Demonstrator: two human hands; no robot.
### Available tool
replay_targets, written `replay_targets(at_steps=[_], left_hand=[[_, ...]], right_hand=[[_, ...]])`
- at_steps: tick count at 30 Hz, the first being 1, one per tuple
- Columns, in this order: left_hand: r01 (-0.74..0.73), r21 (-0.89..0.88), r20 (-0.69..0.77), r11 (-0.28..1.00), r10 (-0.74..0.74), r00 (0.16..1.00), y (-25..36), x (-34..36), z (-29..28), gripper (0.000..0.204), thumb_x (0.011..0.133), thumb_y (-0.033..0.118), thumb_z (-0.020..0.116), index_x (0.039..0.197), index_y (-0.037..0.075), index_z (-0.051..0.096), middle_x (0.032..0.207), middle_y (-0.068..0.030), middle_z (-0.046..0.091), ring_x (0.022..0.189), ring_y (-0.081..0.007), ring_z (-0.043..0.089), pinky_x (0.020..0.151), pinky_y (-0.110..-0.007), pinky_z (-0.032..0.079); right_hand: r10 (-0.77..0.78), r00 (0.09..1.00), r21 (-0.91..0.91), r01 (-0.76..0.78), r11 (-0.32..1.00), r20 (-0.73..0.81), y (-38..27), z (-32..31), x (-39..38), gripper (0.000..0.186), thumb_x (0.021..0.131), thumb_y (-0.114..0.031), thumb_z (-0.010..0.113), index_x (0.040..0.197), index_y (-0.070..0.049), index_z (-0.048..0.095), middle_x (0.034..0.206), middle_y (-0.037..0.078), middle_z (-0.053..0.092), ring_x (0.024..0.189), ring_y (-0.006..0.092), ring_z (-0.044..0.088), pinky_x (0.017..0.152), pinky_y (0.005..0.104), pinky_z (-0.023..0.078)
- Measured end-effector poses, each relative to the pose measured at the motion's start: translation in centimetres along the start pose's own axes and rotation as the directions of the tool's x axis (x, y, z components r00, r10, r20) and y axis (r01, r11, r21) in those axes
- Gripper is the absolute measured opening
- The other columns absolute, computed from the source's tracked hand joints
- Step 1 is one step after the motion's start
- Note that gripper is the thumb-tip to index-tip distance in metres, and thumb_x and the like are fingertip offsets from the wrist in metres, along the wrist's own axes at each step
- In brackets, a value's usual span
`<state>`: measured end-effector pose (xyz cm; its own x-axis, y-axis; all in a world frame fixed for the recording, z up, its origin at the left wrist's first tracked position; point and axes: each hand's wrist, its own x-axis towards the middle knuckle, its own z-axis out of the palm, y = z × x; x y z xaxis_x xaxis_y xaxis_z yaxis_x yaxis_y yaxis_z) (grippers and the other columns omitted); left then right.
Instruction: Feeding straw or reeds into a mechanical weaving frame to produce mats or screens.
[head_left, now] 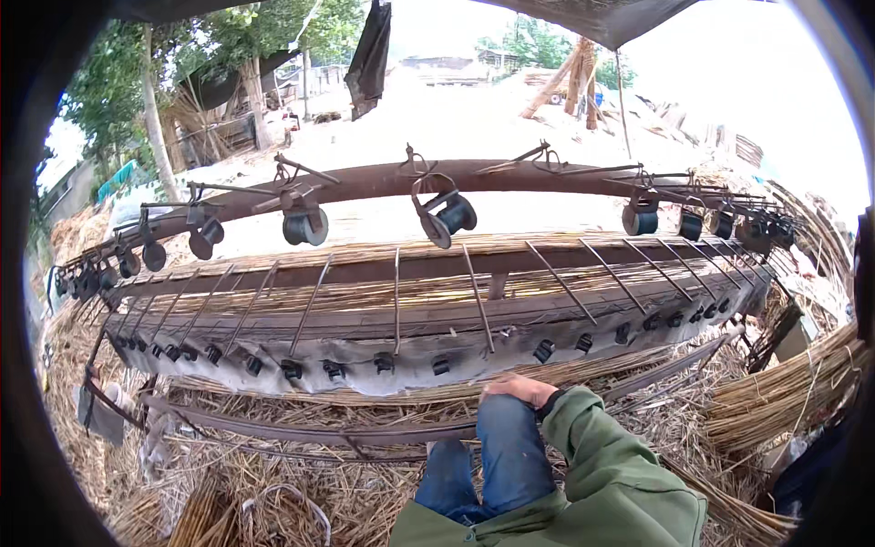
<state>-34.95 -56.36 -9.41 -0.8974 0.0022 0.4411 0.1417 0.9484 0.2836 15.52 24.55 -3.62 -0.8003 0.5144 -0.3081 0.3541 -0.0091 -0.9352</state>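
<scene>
My right hand [521, 389] rests on top of my bent knee, in blue jeans [512, 442], its fingers laid loosely over the knee with nothing visible in them. The green sleeve [612, 447] of that arm comes in from the lower right. My left hand does not show. Just beyond the knee stands a long metal weaving frame [346, 260]. Black spools [458, 215] hang along its upper beam [374, 182]. Thin metal rods [396, 301] slant down to a pale grey covered board [415, 369] with several small black spools [384, 362] on its front.
Loose straw and reed stalks [383, 488] cover the ground around my legs. A bundle of reeds [784, 387] lies at the right. A curved metal bar [301, 424] runs low in front of me. Trees [150, 109] stand at the far left, and a dark cloth [369, 59] hangs ahead.
</scene>
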Motion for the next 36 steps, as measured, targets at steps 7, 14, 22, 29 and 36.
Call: replay_targets(at_steps=[7,14,22,29,36], left_hand=[[-0.126,-0.331,0.348,0.935,0.245,0.905,39.4,-6.7,5.5,0.037,0.094,0.026,0.045,0.119,-0.001,0.049,0.112,-0.0211,0.054,0.092,-0.0388,0.053,0.076,-0.046,0.046],[-0.843,-0.26,0.184,0.47,0.881,0.435,46.9,-15.8,15.2,0.027,0.093,0.023,0.046,0.108,0.001,0.053,0.101,-0.0206,0.059,0.092,-0.0345,0.056,0.075,-0.048,0.044],[-0.763,-0.417,0.33,0.494,0.864,0.38,52.4,-19.0,6.5,0.027,0.092,0.023,0.047,0.108,0.003,0.053,0.098,-0.0191,0.06,0.089,-0.0347,0.058,0.072,-0.047,0.046],[-0.129,-0.884,0.428,0.449,0.89,0.158,59.4,-25.5,-1.8,0.026,0.09,0.026,0.05,0.107,0.007,0.055,0.084,-0.017,0.062,0.073,-0.0361,0.059,0.06,-0.043,0.047],[-0.27,-0.954,0.173,0.128,0.973,-0.15,63.9,-30.9,-4.0,0.017,0.083,0.016,0.061,0.097,0.006,0.059,0.083,-0.0161,0.06,0.076,-0.0356,0.059,0.064,-0.041,0.047]], right_hand=[[-0.316,0.945,-0.68,0.178,0.711,-0.083,-2.6,3.4,-3.1,0.046,0.087,-0.042,0.053,0.114,-0.004,0.056,0.1,0.02,0.061,0.1,0.0344,0.055,0.09,0.0388,0.042],[-0.875,0.476,-0.341,0.84,0.421,0.092,-14.0,14.5,-6.9,0.07,0.081,-0.027,0.064,0.135,-0.002,0.028,0.131,0.022,0.038,0.116,0.0379,0.042,0.096,0.0443,0.036],[-0.911,0.392,-0.246,0.902,0.354,0.126,-11.5,17.7,-5.4,0.032,0.094,-0.032,0.05,0.103,-0.001,0.053,0.085,0.008,0.056,0.069,0.0171,0.053,0.058,0.0309,0.045],[-0.589,0.762,-0.018,0.608,0.794,-0.27,-10.3,11.7,-9.9,0.047,0.088,-0.015,0.059,0.129,-0.004,0.038,0.117,0.013,0.051,0.084,0.0218,0.059,0.074,0.0323,0.049],[-0.367,0.353,-0.104,0.583,0.806,-0.861,-5.9,3.7,-18.6,0.025,0.095,-0.023,0.047,0.085,-0.001,0.052,0.072,0.007,0.058,0.052,0.0077,0.052,0.047,0.0189,0.042]])
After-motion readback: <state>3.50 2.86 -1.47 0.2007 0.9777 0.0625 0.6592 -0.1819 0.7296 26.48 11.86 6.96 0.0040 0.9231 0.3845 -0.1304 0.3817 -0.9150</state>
